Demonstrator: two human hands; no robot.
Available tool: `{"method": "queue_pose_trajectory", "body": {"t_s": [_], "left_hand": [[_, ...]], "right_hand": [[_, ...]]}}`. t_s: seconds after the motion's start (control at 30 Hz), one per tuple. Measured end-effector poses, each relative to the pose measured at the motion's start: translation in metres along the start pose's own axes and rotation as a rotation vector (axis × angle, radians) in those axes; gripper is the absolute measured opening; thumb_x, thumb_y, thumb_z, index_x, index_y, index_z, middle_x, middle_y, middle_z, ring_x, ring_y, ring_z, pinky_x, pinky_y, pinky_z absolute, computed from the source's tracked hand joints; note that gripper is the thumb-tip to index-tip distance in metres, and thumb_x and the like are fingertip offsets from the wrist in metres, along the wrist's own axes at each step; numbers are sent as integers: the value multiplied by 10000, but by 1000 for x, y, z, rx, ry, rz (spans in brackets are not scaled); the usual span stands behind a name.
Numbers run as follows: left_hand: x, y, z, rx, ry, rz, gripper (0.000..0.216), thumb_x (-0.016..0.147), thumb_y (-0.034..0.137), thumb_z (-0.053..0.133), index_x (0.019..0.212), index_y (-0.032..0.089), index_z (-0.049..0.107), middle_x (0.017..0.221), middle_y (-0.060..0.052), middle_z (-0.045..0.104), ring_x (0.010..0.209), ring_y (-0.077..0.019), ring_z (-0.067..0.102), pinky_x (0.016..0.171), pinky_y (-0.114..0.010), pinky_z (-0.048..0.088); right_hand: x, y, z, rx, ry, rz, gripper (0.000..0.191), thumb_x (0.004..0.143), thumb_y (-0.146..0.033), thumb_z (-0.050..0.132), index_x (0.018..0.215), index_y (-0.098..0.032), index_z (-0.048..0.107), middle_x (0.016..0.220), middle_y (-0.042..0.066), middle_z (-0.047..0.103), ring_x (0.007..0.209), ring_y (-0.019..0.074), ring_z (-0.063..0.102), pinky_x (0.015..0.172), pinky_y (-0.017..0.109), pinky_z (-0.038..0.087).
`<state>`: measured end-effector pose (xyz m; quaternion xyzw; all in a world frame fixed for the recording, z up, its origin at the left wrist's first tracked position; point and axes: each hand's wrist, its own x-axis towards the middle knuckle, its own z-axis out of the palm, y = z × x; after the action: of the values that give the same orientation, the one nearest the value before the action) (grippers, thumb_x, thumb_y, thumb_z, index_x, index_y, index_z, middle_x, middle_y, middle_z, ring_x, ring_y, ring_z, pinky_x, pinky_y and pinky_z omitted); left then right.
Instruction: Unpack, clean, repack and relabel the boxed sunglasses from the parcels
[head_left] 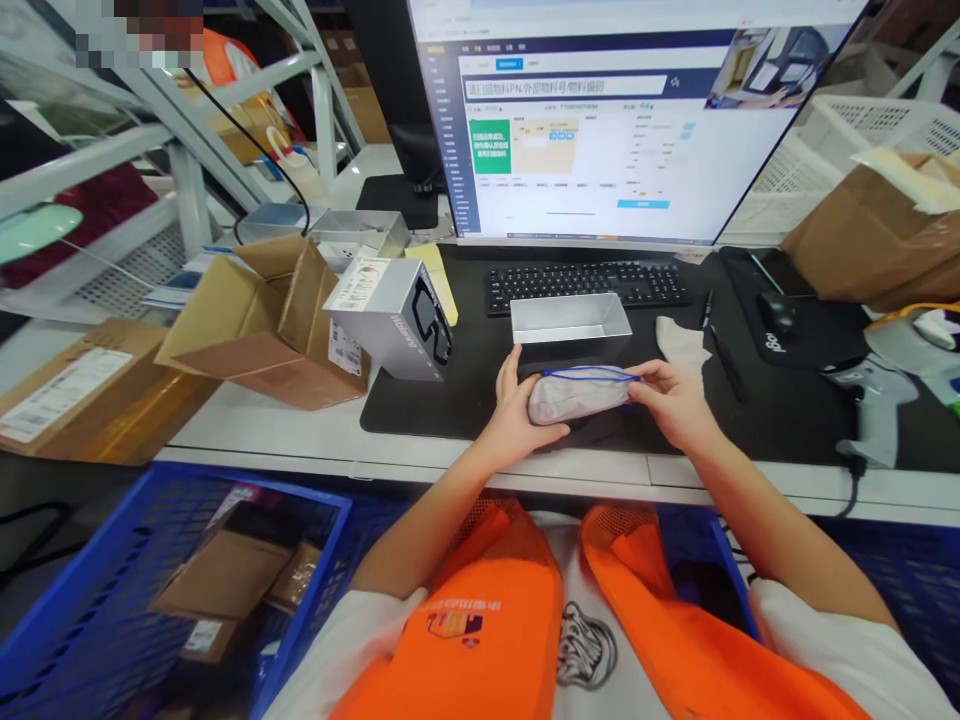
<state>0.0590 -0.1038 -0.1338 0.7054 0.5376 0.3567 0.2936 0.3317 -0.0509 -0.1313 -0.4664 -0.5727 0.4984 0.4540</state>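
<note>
A clear zip bag (576,393) with a blue seal strip and a grey item inside lies over the black desk mat (465,380), held at both ends. My left hand (517,410) is closed round its left end. My right hand (671,398) pinches its right end at the seal. Just behind the bag stands an open silver box tray (570,318). To the left, a silver product box (390,315) printed with a headset picture leans on an open cardboard carton (262,320).
A black keyboard (589,283) and a large monitor (622,120) stand behind. A mouse (776,312) and a grey barcode scanner (877,395) lie at the right, near a brown carton (870,235). Blue crates (150,590) with parcels sit below the desk edge. White paper (681,345) lies beside the tray.
</note>
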Motion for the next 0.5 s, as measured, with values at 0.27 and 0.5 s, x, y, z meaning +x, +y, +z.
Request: {"method": "queue_pose_trajectory", "body": {"t_s": [0.27, 0.5], "left_hand": [[1, -4, 6, 73, 37, 21, 693, 749, 479, 858, 1294, 185, 546, 1741, -166, -62, 1612, -416, 18, 1281, -633, 207], [5, -5, 2, 148, 7, 11, 367, 1033, 351, 440, 1292, 158, 616, 1757, -118, 7, 1627, -338, 26, 1307, -594, 166]], "right_hand": [[-2, -8, 5, -753, -74, -317, 184, 908, -314, 618, 895, -235, 784, 872, 67, 695, 832, 232, 672, 776, 383, 542], [8, -22, 14, -1125, -428, -225, 352, 1019, -293, 483, 798, -203, 741, 851, 82, 692, 813, 222, 680, 742, 327, 498]]}}
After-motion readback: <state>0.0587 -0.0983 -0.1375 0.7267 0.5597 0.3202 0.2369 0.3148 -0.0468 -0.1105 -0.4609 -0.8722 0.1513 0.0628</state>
